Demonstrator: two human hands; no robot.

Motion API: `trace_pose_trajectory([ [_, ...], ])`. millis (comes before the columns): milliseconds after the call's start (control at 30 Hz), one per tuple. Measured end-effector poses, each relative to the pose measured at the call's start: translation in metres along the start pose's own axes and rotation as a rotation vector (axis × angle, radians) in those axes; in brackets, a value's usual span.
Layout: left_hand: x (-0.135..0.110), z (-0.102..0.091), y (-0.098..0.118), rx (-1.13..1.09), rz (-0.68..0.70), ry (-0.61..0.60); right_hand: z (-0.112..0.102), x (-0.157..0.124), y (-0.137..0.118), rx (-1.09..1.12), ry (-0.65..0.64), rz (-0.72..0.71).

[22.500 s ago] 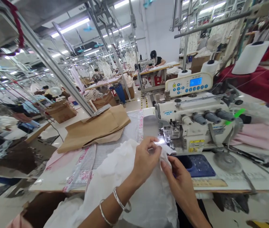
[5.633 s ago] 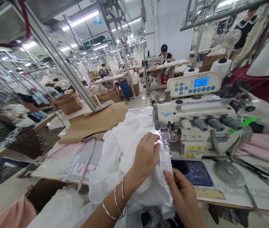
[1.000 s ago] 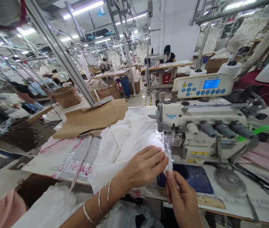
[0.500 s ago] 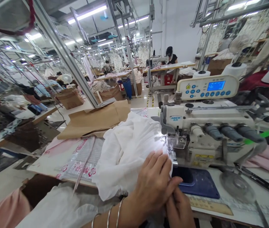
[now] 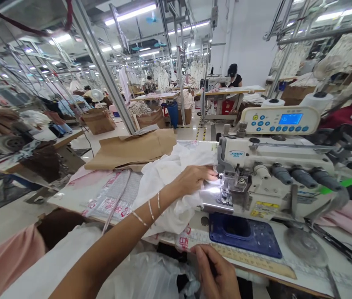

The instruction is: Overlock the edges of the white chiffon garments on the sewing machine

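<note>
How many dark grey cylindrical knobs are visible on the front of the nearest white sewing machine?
3: the left grey knob, the middle grey knob and the right grey knob form a row on the white sewing machine, right of a cream knob.

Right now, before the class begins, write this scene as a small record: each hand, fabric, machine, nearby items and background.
Left hand: on the white fabric, close to the sewing machine; grip unclear
Right hand: near the table's front edge, fingers curled; contents unclear
Fabric: bunched on the table
Machine: screen lit blue
Nearby items: blue tray, brown paper
Background: a person at another machine
</note>
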State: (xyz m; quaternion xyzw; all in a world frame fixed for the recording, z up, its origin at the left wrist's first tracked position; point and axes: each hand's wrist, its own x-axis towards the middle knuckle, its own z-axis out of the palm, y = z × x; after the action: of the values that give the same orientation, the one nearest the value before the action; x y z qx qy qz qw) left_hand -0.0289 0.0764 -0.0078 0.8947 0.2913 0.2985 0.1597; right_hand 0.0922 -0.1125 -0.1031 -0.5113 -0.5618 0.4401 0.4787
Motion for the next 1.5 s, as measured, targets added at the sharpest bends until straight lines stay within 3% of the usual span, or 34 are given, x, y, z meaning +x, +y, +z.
trace_pose_trajectory([
  [400, 0.034, 0.005, -0.025, -0.057, -0.155, 0.024, 0.007, 0.008, -0.014, -0.069, -0.094, 0.001],
  [500, 0.039, 0.006, -0.032, -0.081, -0.273, 0.136, 0.011, 0.008, -0.019, -0.072, -0.101, -0.009],
  [633, 0.034, -0.016, -0.049, -0.068, -0.523, 0.457, 0.014, 0.01, -0.025, -0.028, -0.101, 0.034],
  [733, -0.001, -0.045, -0.05, -0.013, -0.662, 0.692, 0.014, 0.019, -0.033, 0.098, -0.092, 0.09],
  [833, -0.067, -0.061, -0.025, 0.057, -0.659, 0.744, 0.022, 0.037, -0.043, 0.358, -0.186, 0.224],
  [900, -0.116, -0.059, 0.0, 0.075, -0.59, 0.641, 0.034, 0.05, -0.047, 0.515, -0.194, 0.331],
  [1000, -0.173, -0.046, 0.028, 0.117, -0.479, 0.38, 0.059, 0.064, -0.048, 0.615, -0.056, 0.355],
  [1067, -0.192, -0.042, 0.031, 0.164, -0.452, 0.275, 0.077, 0.07, -0.049, 0.649, 0.016, 0.319],
  [1133, -0.197, -0.047, 0.023, 0.18, -0.462, 0.268, 0.09, 0.078, -0.057, 0.667, 0.051, 0.286],
  [1267, -0.181, -0.091, 0.014, 0.167, -0.539, 0.455, 0.104, 0.118, -0.112, 0.624, 0.021, 0.186],
  [1400, -0.139, -0.13, 0.045, 0.162, -0.648, 0.752, 0.11, 0.178, -0.208, 0.53, -0.156, 0.091],
  [1467, -0.118, -0.127, 0.073, 0.044, -0.614, 0.742, 0.105, 0.192, -0.244, 0.474, -0.211, 0.02],
  [1500, -0.111, -0.12, 0.088, -0.112, -0.545, 0.656, 0.098, 0.191, -0.253, 0.429, -0.198, -0.025],
])
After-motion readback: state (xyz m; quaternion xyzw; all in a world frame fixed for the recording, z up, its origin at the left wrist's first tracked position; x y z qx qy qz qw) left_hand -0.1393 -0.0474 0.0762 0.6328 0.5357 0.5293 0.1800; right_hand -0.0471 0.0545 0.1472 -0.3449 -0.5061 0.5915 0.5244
